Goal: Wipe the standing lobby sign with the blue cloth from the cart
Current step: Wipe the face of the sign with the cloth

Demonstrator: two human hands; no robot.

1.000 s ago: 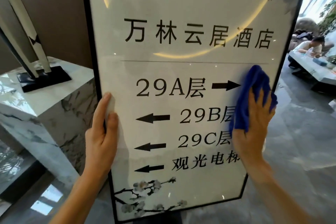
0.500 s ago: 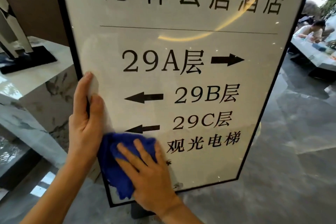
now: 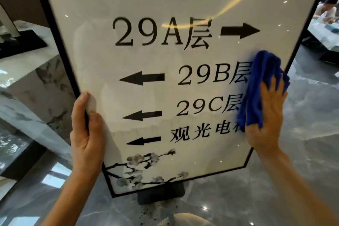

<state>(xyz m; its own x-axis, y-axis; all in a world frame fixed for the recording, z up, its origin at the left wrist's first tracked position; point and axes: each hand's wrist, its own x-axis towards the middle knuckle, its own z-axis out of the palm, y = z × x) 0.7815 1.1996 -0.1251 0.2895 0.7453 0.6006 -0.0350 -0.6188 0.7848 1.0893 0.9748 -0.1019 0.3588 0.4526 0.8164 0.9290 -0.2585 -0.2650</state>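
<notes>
The standing sign filled most of the head view, a pale glossy panel in a thin black frame, upright on a dark base that rested on the grey marbled floor. Its face carried black lettering, "29A", "29B" and "29C" each with a character beside it, plus arrows: one pointing right at the top, three pointing left lower down. A branch of pale blossoms was printed along the bottom edge.

The left hand was closed around the sign's left frame edge, thumb on the front of the panel and fingers wrapped behind it. The right hand lay flat and open against the right side of the panel, fingers spread, pressing the blue cloth to the surface. The cloth was bunched (part of it rose above the fingertips) and covered the end of the "29B" and "29C" lines, reaching close to the right frame edge. It also hid the last character of the bottom line of text.

To the left stood a white marble-patterned worktop with a black plinth on it. At the far right, behind the sign, a seated person was partly visible, too blurred for more detail.
</notes>
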